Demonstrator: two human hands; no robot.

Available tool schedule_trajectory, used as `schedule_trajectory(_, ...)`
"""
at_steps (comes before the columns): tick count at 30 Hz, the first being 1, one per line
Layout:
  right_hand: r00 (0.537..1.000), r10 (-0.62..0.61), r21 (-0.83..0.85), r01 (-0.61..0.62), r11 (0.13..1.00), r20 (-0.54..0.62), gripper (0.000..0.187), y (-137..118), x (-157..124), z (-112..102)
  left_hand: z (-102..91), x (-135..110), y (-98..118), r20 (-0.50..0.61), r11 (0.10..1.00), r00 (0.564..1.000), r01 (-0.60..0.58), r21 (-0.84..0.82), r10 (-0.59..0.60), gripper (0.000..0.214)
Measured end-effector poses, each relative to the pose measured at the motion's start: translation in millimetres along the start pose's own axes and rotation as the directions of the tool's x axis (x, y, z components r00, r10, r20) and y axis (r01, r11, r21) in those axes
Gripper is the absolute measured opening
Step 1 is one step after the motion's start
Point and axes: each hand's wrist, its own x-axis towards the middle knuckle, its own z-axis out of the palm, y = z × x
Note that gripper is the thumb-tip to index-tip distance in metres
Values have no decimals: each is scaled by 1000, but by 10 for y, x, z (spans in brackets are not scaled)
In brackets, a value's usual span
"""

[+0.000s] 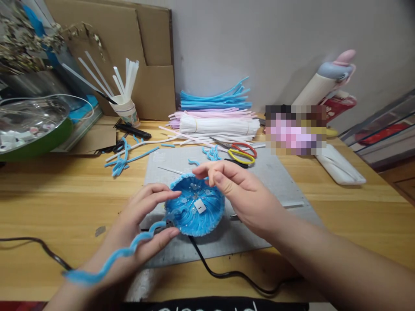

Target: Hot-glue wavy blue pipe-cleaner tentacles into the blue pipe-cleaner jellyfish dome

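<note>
A round blue bowl-shaped piece made of fuzzy pipe cleaners (194, 210) sits over the grey cutting mat (279, 181), its hollow side up with small clear beads and a white tag inside. My left hand (142, 218) grips its left rim with fingers and thumb; a wavy blue pipe cleaner (113, 257) trails from the piece across that hand toward my wrist. My right hand (240, 190) pinches the far rim of the blue piece with curled fingers.
Bundles of blue, pink and white pipe cleaners (217, 116) lie at the back beside red and yellow scissors (241, 153). A paper cup of glue sticks (128, 108), loose blue pieces (123, 157), a green bowl (32, 129) and a black cable (227, 272) surround the mat.
</note>
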Motion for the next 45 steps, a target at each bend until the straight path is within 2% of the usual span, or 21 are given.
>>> schedule_trajectory(2, 990, 98, 225, -118, 967, 98, 21, -2, 1, 20, 27, -6, -47, 21, 999, 999, -40, 22, 40, 46)
schedule_trajectory(4, 971, 175, 276, -216, 937, 165, 23, 4, -1, 37, 30, -6, -83, 21, 997, 997, -71, 33, 71, 47)
schedule_trajectory(6, 968, 212, 124, -228, 966, 136, 23, 11, -4, 44, 13, -8, -102, 11, 996, 996, -87, 26, 86, 46)
schedule_trajectory(8, 978, 199, -164, -186, 969, 69, 20, 16, -8, 49, -15, -16, -100, -28, 997, 997, -69, 24, 69, 41)
schedule_trajectory(11, 972, 223, -519, -151, 842, 80, 18, 24, -16, 84, -49, -26, -61, -120, 1000, 993, -10, -9, 9, 32)
schedule_trajectory(14, 941, 316, -633, -170, 755, 123, 17, 25, -23, 163, -50, -12, 5, -192, 995, 979, 60, -78, -74, 28)
schedule_trajectory(17, 933, 333, -657, -163, 736, 141, 14, 9, -23, 235, -34, 13, 78, -229, 990, 966, 101, -101, -122, 30)
schedule_trajectory(21, 954, 269, -544, -155, 824, 135, 16, -24, -14, 249, -38, 7, 169, -249, 972, 950, 141, -189, -186, 28)
schedule_trajectory(24, 946, 302, -301, -255, 919, 121, 17, -44, -6, 244, -64, -14, 224, -254, 950, 939, 164, -265, -232, 28)
schedule_trajectory(26, 925, 355, -120, -340, 933, 135, 17, -58, -5, 262, -81, -21, 250, -245, 948, 941, 164, -274, -234, 29)
schedule_trajectory(28, 918, 367, -10, -370, 929, 154, 18, -78, -10, 295, -90, -17, 263, -236, 948, 944, 165, -273, -232, 31)
schedule_trajectory(30, 928, 331, 5, -337, 942, 169, 16, -101, -24, 330, -90, -4, 265, -228, 947, 946, 163, -277, -230, 32)
schedule_trajectory(33, 955, 238, -80, -227, 971, 176, 12, -125, -55, 363, -77, 24, 257, -220, 946, 950, 154, -283, -221, 34)
schedule_trajectory(35, 974, 155, -166, -128, 978, 162, 6, -122, -75, 371, -67, 43, 256, -221, 948, 951, 150, -279, -216, 35)
schedule_trajectory(37, 987, 38, -237, 0, 972, 158, 14, -107, -87, 370, -58, 57, 262, -224, 950, 952, 143, -278, -209, 33)
schedule_trajectory(40, 974, -118, -242, 165, 956, 195, 18, -87, -87, 368, -46, 67, 272, -184, 946, 964, 133, -296, -193, 29)
schedule_trajectory(42, 974, -110, -152, 141, 978, 197, 18, -86, -76, 368, -33, 68, 264, -152, 938, 971, 129, -323, -186, 29)
schedule_trajectory(45, 985, 49, 90, -65, 994, 168, 18, -88, -56, 359, -10, 69, 226, -136, 932, 974, 126, -340, -181, 33)
